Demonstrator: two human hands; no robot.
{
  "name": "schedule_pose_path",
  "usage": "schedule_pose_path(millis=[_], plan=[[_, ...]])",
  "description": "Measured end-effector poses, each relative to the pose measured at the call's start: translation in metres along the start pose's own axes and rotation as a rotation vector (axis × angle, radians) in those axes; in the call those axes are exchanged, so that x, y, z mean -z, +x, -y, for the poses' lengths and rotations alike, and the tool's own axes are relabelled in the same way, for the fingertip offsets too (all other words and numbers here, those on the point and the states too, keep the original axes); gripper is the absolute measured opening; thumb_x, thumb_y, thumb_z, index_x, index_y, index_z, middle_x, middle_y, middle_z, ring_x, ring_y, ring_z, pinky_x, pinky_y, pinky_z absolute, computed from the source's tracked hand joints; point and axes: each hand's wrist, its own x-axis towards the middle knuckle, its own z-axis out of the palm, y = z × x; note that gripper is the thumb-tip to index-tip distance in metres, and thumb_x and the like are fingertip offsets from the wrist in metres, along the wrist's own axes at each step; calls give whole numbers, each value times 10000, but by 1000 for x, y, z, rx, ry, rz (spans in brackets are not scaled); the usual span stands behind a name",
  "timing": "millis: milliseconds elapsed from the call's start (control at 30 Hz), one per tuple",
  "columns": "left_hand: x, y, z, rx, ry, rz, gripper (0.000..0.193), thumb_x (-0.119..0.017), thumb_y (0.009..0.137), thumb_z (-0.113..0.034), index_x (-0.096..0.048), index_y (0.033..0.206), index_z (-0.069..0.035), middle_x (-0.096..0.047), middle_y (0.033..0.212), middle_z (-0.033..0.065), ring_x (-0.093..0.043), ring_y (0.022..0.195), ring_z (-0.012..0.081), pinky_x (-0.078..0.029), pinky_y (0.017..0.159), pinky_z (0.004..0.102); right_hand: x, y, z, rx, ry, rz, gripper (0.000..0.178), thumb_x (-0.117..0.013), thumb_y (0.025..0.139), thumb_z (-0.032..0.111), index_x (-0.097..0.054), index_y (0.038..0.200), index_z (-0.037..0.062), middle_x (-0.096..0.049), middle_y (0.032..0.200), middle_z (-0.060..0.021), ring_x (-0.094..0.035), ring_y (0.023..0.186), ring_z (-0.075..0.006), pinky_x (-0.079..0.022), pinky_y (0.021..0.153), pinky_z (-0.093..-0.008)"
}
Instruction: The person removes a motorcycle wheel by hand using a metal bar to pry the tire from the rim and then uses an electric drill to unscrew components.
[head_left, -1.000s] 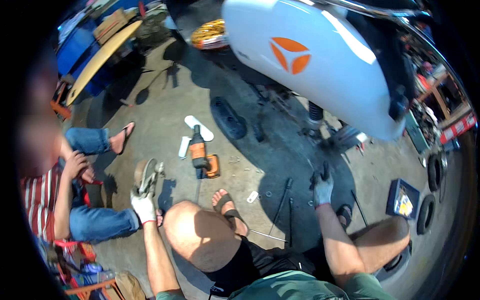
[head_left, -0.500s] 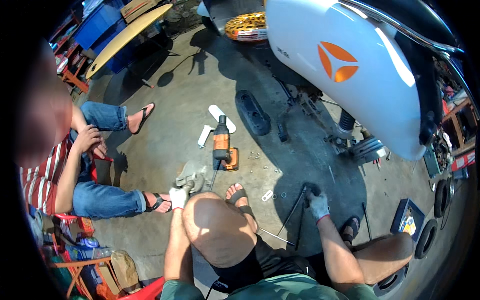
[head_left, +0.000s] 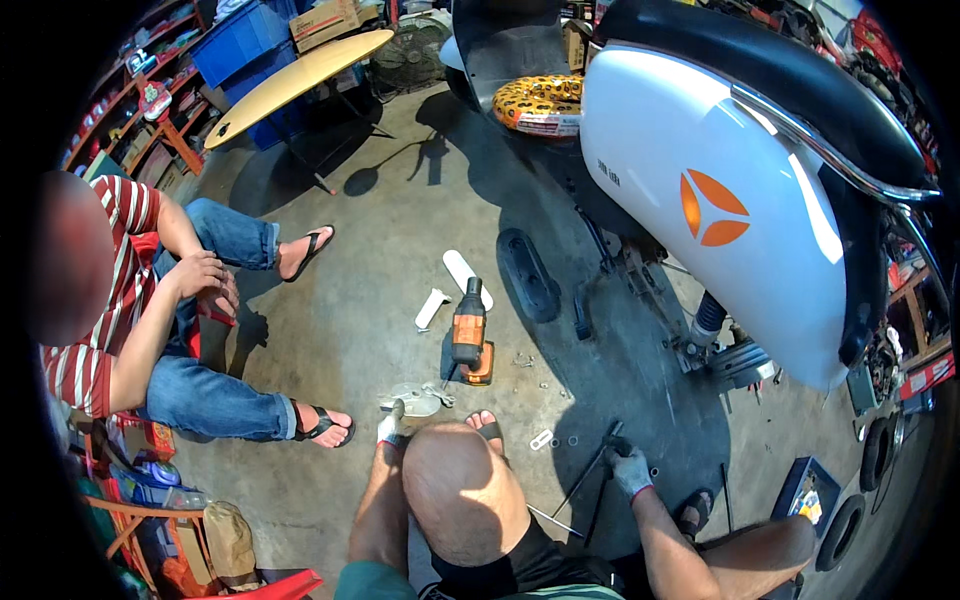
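Note:
My left hand [head_left: 391,428], in a pale work glove with grey fingers, is low beside my bent knee. Its fingers close on the near edge of a flat, grey metal cover [head_left: 420,399] on the floor; the knee hides part of the wrist. On the other side, my gloved right hand [head_left: 628,470] is closed at the upper end of a dark, long-barred wrench [head_left: 580,482] that slants down toward my feet. Its exact grip is partly hidden by the glove. An orange-and-black cordless impact wrench [head_left: 470,335] lies beyond the cover.
A white scooter [head_left: 650,130] rises at the right, parts lying beneath it. White panels [head_left: 432,310], a black oval cover [head_left: 528,275] and small washers [head_left: 560,441] lie on the floor. A seated person [head_left: 120,280] is at left; a blue tray [head_left: 808,490] and tyres [head_left: 846,505] are at right.
The view has shifted, so the scene sits lower in it. The metal cover, blurred and tilted before, now lies flatter at my left hand. My right hand stays by the wrench.

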Motion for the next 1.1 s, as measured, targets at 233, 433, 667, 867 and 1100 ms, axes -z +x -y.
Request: schedule_pose_path(millis=[233, 433, 667, 867, 1100], plan=[[68, 29, -44, -418, 865, -396, 615, -545, 895, -483, -613, 1102, 92, -661, 1059, 211, -631, 970, 315, -488, 807, 411, -48, -9, 30, -87, 107, 96, 274, -595, 870, 36, -634, 1141, 41, -665, 932, -42, -605, 783, -137, -489, 668, -273], [79, 27, -48, -622, 1052, -320, 424, -578, 860, -396, -661, 936, 14, -687, 907, 198, -641, 846, 326, -479, 727, 442, -34, 16, 48, 48, 103, 127, 278, -589, 890, 81, -603, 1165, 45, -646, 866, -39, -579, 674, -115, -466, 578, -257], [80, 3, -12, -463, 1120, -316, 392, -591, 821, -358, -659, 925, 14, -679, 910, 214, -643, 828, 369, -489, 718, 462, 9, -2, 263, 591, -362, 152, 319, -584, 890, 138, -561, 1196, 50, -650, 1044, -112, -642, 853, -165, -507, 761, -308], [104, -2, -44, -454, 1469, -447, 368, -603, 788, -327, -657, 915, 14, -671, 913, 228, -645, 812, 406, -497, 710, 479, 97, -94, 412, 1326, -576, -288, 362, -653, 755, -1, -604, 1112, 34, -646, 918, -157, -646, 857, -275, -524, 769, -379], [-140, -100, -164, -897, 1327, -221, 356, -566, 852, -309, -633, 1047, -18, -673, 1001, 208, -642, 934, 370, -497, 814, 443, 138, -85, 525, 1567, -1078, -858, 292, -628, 812, 19, -625, 1104, 32, -645, 1029, -160, -653, 910, -284, -523, 810, -366]])
